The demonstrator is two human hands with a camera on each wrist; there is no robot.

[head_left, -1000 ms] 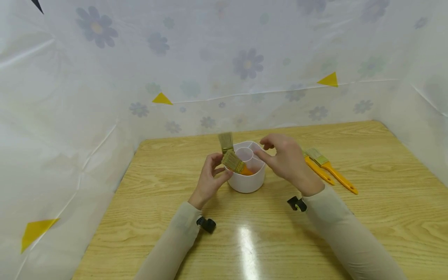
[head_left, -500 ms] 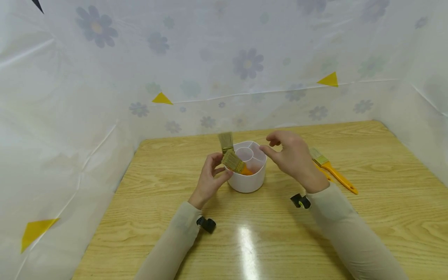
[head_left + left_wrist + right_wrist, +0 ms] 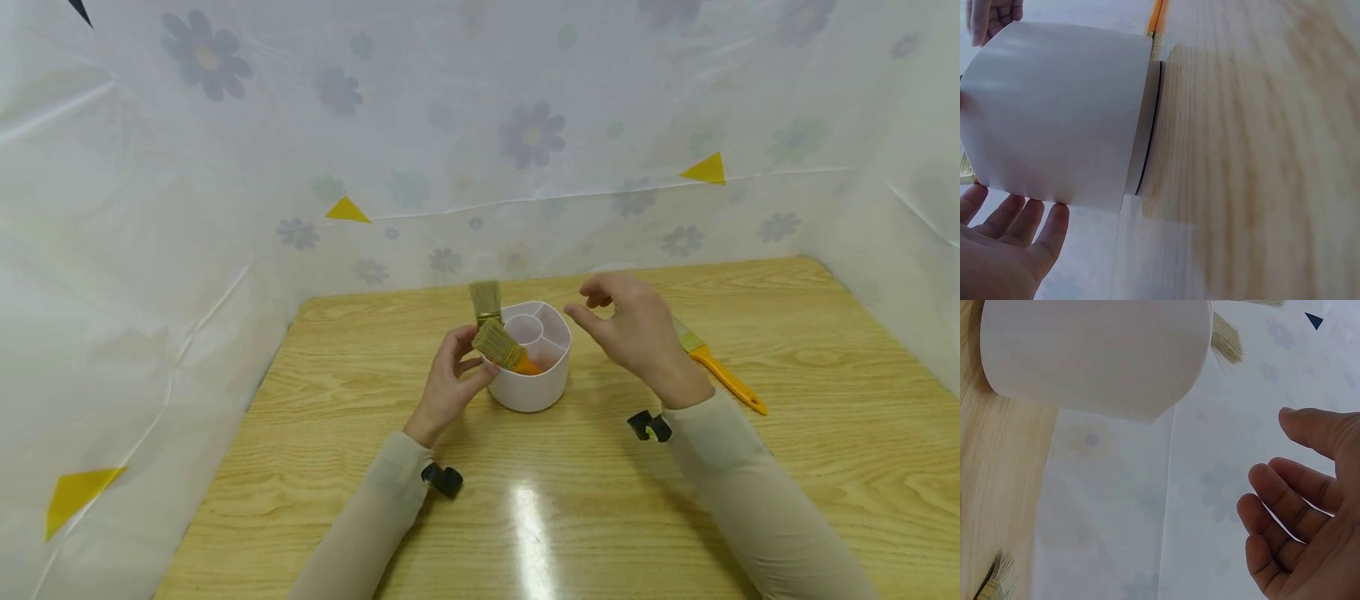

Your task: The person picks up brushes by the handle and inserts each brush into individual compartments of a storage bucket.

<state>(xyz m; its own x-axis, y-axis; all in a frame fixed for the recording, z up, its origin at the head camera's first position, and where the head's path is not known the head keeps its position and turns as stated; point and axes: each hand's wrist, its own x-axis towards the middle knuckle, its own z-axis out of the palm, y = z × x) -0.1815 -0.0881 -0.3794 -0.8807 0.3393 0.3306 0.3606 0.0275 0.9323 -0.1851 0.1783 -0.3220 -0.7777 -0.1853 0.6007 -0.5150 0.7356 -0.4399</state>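
Between thumb and fingers, the left hand (image 3: 448,387) is gripping the white holder (image 3: 530,393), two brushes (image 3: 498,346) leaning inside; beside it the right hand (image 3: 636,333) is hovering, fingers relaxed, another brush (image 3: 725,379) lying behind its knuckles.

Head camera high, left wrist camera (image 3: 450,482) and right wrist camera (image 3: 641,424) low.
The head view looks forward and down across the counter (image 3: 577,508); both wrist views face the white container (image 3: 528,393) closely, almost level, turned sideways opposite ways. All three share the container and right hand (image 3: 637,333).
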